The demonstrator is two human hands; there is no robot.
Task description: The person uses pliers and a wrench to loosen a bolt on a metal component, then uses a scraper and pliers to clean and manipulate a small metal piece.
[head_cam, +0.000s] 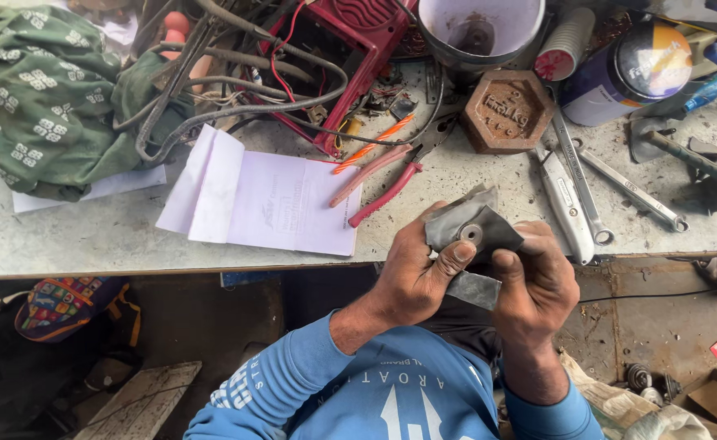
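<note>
My left hand (414, 275) and my right hand (538, 287) are held together just in front of the workbench edge (171, 265). Between them they grip a dark grey piece of rubber sheet (489, 232) with a small metal washer or valve hole (469, 235) at its middle. My left thumb presses beside the washer. My right fingers pinch the sheet's right and lower side, and a flat grey strip (472, 289) shows below them. Both arms wear blue sleeves.
On the bench lie a folded white paper (260, 200), red-handled pliers (383, 183), a hexagonal iron weight (507, 110), a utility knife (564, 204), spanners (631, 189), a spray can (627, 73), a white bucket (479, 28), tangled cables, a red casing and a green cloth (40, 98).
</note>
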